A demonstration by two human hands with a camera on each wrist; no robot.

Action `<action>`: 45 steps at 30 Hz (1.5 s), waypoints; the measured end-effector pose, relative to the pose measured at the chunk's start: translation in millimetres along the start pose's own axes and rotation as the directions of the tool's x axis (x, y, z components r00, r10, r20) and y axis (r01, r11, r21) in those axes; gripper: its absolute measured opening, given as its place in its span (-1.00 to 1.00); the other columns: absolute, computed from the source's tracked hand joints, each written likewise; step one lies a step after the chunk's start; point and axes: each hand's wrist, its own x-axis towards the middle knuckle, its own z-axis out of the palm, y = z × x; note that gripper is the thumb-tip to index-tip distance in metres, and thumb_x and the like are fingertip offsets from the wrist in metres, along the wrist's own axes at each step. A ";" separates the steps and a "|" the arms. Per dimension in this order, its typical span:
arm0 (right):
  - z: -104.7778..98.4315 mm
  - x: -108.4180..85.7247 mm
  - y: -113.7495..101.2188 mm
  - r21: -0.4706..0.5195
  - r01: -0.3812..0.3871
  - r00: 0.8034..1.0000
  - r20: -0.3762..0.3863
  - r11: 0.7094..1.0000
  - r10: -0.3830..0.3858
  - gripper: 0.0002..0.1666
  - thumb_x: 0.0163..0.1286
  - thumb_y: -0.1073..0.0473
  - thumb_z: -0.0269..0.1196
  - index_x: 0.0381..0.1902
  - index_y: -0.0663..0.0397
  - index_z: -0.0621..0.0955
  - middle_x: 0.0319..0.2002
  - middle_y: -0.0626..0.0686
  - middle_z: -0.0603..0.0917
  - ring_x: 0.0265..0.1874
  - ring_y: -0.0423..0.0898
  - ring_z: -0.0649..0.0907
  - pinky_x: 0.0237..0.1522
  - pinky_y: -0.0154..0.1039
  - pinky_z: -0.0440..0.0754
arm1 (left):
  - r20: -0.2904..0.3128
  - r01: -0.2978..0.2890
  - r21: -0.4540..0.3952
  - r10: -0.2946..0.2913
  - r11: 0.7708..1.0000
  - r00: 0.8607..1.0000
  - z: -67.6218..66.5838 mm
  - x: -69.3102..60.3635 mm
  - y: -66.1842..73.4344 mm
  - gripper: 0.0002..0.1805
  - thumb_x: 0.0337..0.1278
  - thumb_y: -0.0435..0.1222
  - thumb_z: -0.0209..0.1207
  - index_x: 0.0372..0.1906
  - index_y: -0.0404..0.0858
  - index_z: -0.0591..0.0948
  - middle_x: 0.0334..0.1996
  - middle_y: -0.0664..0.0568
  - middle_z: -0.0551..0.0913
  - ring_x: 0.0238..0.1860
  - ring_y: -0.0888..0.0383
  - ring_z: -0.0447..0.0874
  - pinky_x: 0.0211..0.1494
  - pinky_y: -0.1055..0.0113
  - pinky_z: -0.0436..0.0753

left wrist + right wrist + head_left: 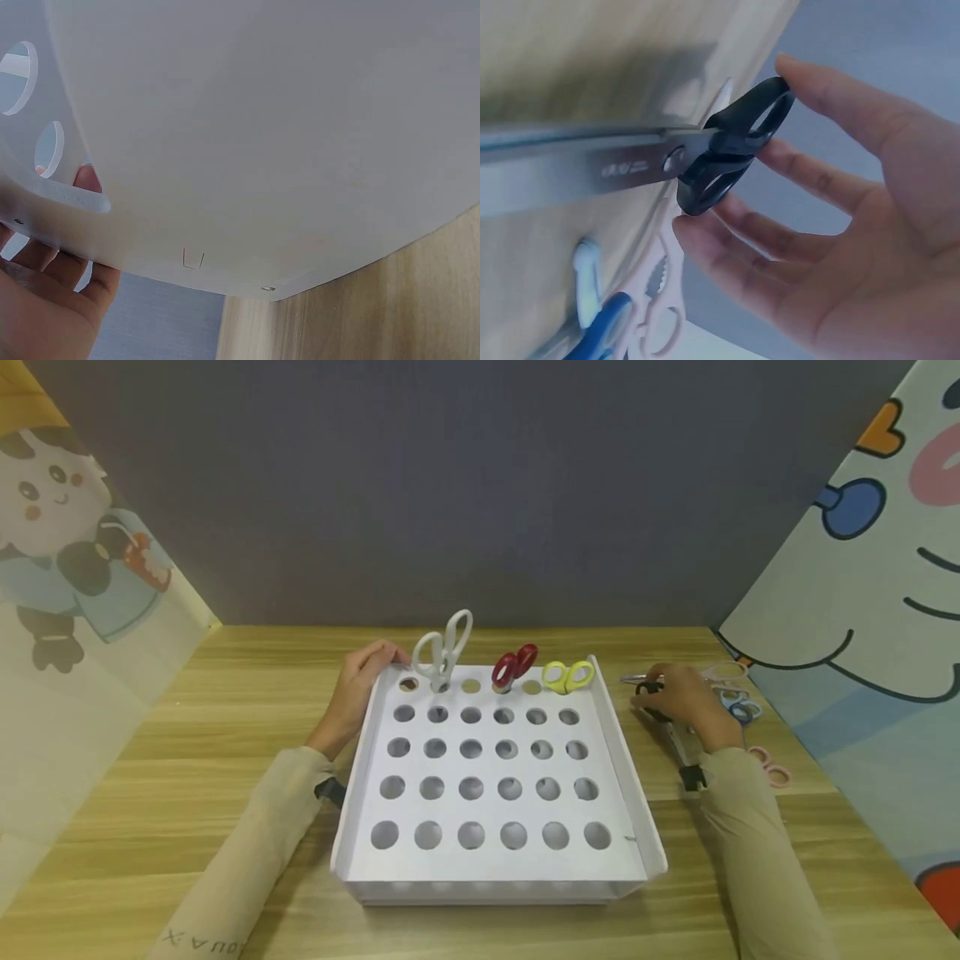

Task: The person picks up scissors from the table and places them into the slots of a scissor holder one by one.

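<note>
A white holed rack (487,768) stands on the table, with white scissors (442,652), dark red scissors (513,667) and yellow scissors (567,677) upright in its farthest row. At its far left corner my left hand (356,689) holds the edge; the left wrist view shows fingers (97,289) behind the wall and a fingertip inside. My right hand (686,697), right of the rack, pinches the black handles of a pair of scissors (742,127). Their metal blades point away from the palm in the right wrist view.
More scissors lie on the table beyond my right hand: pale pink ones (727,672), blue ones (741,703) and pink-handled ones (768,767). A grey panel (465,493) rises behind the table, with cartoon-printed walls at both sides.
</note>
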 end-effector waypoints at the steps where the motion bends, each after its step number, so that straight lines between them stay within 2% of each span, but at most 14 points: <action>1: -1.5 -0.3 -2.0 0.001 -0.008 1.000 0.006 1.000 0.008 -0.34 0.27 -0.07 0.39 0.07 0.38 0.53 -0.15 0.43 0.64 -0.27 0.24 0.60 -0.19 0.17 0.57 | 0.000 0.001 0.002 -0.001 1.000 1.000 -0.1 0.0 0.0 -0.58 0.55 -0.25 -0.10 -0.24 -0.55 0.56 -0.26 -0.16 0.63 -0.19 0.17 0.59 -0.10 0.43 0.61; 5: -5.8 -2.2 -6.1 0.000 -0.022 1.000 0.004 1.000 0.022 -0.29 0.30 -0.12 0.35 0.14 0.36 0.51 -0.02 0.49 0.59 -0.18 0.31 0.61 -0.16 0.22 0.56 | 0.001 0.000 0.011 0.000 1.000 1.000 -0.7 -0.2 -0.5 -0.57 0.56 -0.24 -0.11 -0.23 -0.57 0.56 -0.26 -0.15 0.63 -0.19 0.17 0.59 -0.10 0.43 0.61; 12: -12.2 -4.0 -7.5 0.025 0.033 0.996 -0.080 0.999 -0.031 -0.29 0.30 -0.12 0.36 0.12 0.39 0.54 -0.26 0.33 0.64 -0.43 0.11 0.57 -0.38 0.04 0.55 | 0.002 -0.001 0.006 0.001 1.000 1.000 -0.3 -0.1 -1.4 -0.58 0.56 -0.24 -0.10 -0.24 -0.56 0.56 -0.25 -0.19 0.63 -0.18 0.16 0.59 -0.08 0.42 0.60; 18: -22.8 -9.3 -18.1 0.028 0.082 0.984 -0.163 0.996 -0.077 -0.26 0.31 -0.17 0.35 0.14 0.38 0.54 -0.21 0.36 0.63 -0.43 0.14 0.58 -0.42 0.03 0.52 | -0.007 -0.008 -0.006 0.008 1.000 1.000 -0.7 1.1 -1.7 -0.62 0.55 -0.25 -0.09 -0.29 -0.43 0.61 -0.26 -0.16 0.63 -0.17 0.15 0.58 -0.03 0.42 0.58; 23: -30.4 -16.3 -28.6 -0.011 0.154 0.951 -0.271 0.988 -0.151 -0.36 0.28 -0.04 0.41 0.07 0.40 0.58 -0.29 0.34 0.66 -0.55 0.08 0.54 -0.55 -0.10 0.44 | -0.008 -0.014 -0.014 0.014 1.000 1.000 -0.6 1.8 -2.1 -0.64 0.55 -0.26 -0.09 -0.31 -0.35 0.63 -0.27 -0.15 0.63 -0.16 0.15 0.58 -0.01 0.41 0.57; 26: -33.8 -19.9 -34.1 -0.043 0.183 0.926 -0.327 0.982 -0.187 -0.39 0.25 -0.02 0.43 0.03 0.40 0.60 -0.33 0.32 0.67 -0.56 0.05 0.53 -0.54 -0.13 0.40 | -0.008 -0.016 -0.013 0.016 1.000 1.000 -0.4 1.8 -2.1 -0.64 0.55 -0.26 -0.09 -0.30 -0.37 0.62 -0.27 -0.17 0.63 -0.16 0.15 0.57 0.00 0.41 0.56; 28: -35.7 -22.1 -37.4 -0.046 0.190 0.917 -0.348 0.981 -0.194 -0.39 0.24 -0.02 0.44 0.02 0.39 0.61 -0.33 0.31 0.67 -0.55 0.05 0.51 -0.54 -0.13 0.39 | -0.009 -0.017 -0.010 0.017 1.000 1.000 -0.2 1.7 -2.0 -0.64 0.55 -0.27 -0.09 -0.30 -0.38 0.62 -0.27 -0.18 0.63 -0.16 0.15 0.57 0.01 0.41 0.56; 32: -40.0 -25.9 -43.9 -0.042 0.198 0.909 -0.365 0.979 -0.199 -0.37 0.26 -0.05 0.43 0.05 0.37 0.61 -0.39 0.23 0.63 -0.57 0.01 0.45 -0.54 -0.13 0.35 | -0.007 -0.013 -0.013 0.013 1.000 1.000 0.1 1.4 -1.7 -0.64 0.55 -0.27 -0.09 -0.30 -0.40 0.62 -0.27 -0.21 0.61 -0.15 0.11 0.57 0.00 0.42 0.56; 36: -44.0 -28.5 -49.9 -0.041 0.188 0.915 -0.357 0.981 -0.190 -0.35 0.27 -0.06 0.42 0.09 0.35 0.59 -0.46 0.17 0.58 -0.57 0.00 0.44 -0.52 -0.11 0.34 | -0.004 -0.008 -0.023 0.008 1.000 1.000 0.1 1.2 -1.8 -0.63 0.55 -0.27 -0.09 -0.29 -0.42 0.61 -0.26 -0.21 0.60 -0.14 0.06 0.56 0.00 0.42 0.56; 41: -48.4 -32.5 -57.4 -0.034 0.167 0.922 -0.350 0.985 -0.168 -0.35 0.28 -0.02 0.42 0.13 0.35 0.57 -0.41 0.23 0.60 -0.54 0.05 0.47 -0.48 -0.07 0.38 | -0.006 -0.007 -0.025 0.007 1.000 1.000 0.3 1.2 -1.8 -0.64 0.55 -0.26 -0.09 -0.30 -0.39 0.62 -0.26 -0.19 0.61 -0.15 0.09 0.56 0.00 0.42 0.56; 45: -51.2 -36.6 -63.6 -0.022 0.165 0.914 -0.373 0.986 -0.161 -0.37 0.27 -0.01 0.43 0.11 0.35 0.58 -0.34 0.31 0.61 -0.44 0.14 0.51 -0.44 0.01 0.42 | -0.004 -0.008 -0.029 0.008 1.000 1.000 0.6 1.3 -1.9 -0.63 0.55 -0.27 -0.09 -0.29 -0.44 0.60 -0.26 -0.23 0.60 -0.15 0.08 0.56 -0.01 0.42 0.56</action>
